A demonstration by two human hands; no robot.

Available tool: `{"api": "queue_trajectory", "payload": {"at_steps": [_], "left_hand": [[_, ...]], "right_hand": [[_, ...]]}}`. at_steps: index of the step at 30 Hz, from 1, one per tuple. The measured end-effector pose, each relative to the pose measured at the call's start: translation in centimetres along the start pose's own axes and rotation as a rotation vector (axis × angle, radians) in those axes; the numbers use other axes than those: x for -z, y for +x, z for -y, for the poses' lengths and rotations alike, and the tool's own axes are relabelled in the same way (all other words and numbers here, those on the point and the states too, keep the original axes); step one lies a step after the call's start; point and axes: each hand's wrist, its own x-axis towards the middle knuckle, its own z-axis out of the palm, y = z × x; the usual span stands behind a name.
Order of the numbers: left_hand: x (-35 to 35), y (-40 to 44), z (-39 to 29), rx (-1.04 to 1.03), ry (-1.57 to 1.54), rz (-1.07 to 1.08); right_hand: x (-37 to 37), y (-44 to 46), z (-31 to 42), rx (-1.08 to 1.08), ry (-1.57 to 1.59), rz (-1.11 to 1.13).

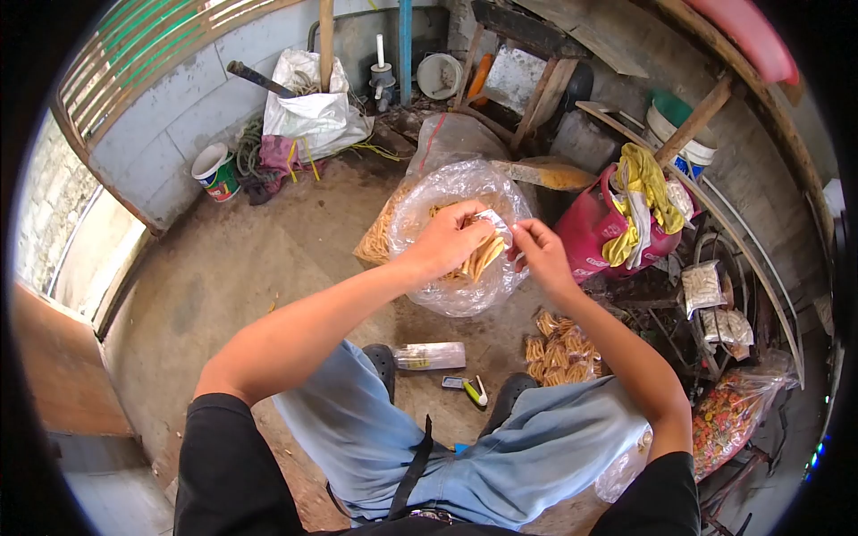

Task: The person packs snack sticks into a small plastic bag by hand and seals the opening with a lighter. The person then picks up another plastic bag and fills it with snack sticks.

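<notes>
Over the big clear plastic bag (420, 205) of brown snack sticks, my left hand (456, 239) is closed round a small clear plastic packet (487, 255) with several snack sticks inside. My right hand (541, 255) is at the packet's right edge, thumb and fingers pinched on the plastic near its top. Below the big bag, on the floor between my feet, lie a bundle of clear plastic bags (430, 356), a small blue box (453, 382) and a green stapler (475, 391). Filled snack packets (560, 350) are piled beside my right foot.
At right stands a pink tub (581, 228) with yellow cloth (648, 192) over it. A bag of colourful snacks (737, 411) sits lower right. Along the back wall are a white sack (308, 116), a paint bucket (215, 171) and a wooden frame (545, 103).
</notes>
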Motion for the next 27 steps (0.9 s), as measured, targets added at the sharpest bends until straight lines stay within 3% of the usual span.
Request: {"api": "queue_trajectory", "payload": {"at_steps": [1, 2, 4, 6, 8, 10, 12, 15, 20, 27], "left_hand": [[0.3, 0.2, 0.3, -0.005, 0.007, 0.004], [0.5, 0.3, 0.4, -0.009, 0.017, 0.007], [0.8, 0.1, 0.2, -0.014, 0.042, -0.001], [1.2, 0.0, 0.1, -0.016, 0.071, -0.008], [1.5, -0.2, 0.2, -0.045, 0.098, 0.008], [1.6, -0.3, 0.1, -0.042, 0.109, 0.0], [1.7, -0.4, -0.3, -0.041, 0.118, -0.011], [1.7, -0.7, -0.9, -0.049, 0.211, -0.006], [1.3, -0.7, -1.1, -0.112, 0.228, 0.007], [1.3, -1.2, -1.8, -0.105, 0.269, 0.023]], "right_hand": [[0.6, 0.4, -2.4, -0.011, -0.148, 0.003], [1.4, 0.5, -6.0, 0.171, -0.488, -0.01], [2.5, -1.2, -9.3, 0.322, -1.054, 0.248], [2.8, -2.2, -12.8, 0.083, -1.466, 0.686], [3.3, -4.2, -17.1, -0.015, -1.581, 0.932], [2.8, -6.4, -21.2, -0.242, -1.552, 0.896], [1.2, -9.6, -25.8, -0.374, -1.367, 0.637], [-3.1, -13.9, -27.0, -0.64, -1.262, 0.573], [-6.9, -18.2, -30.3, -0.623, -1.183, 0.424], [-6.5, -20.0, -34.0, -0.508, -1.168, 0.295]]}}
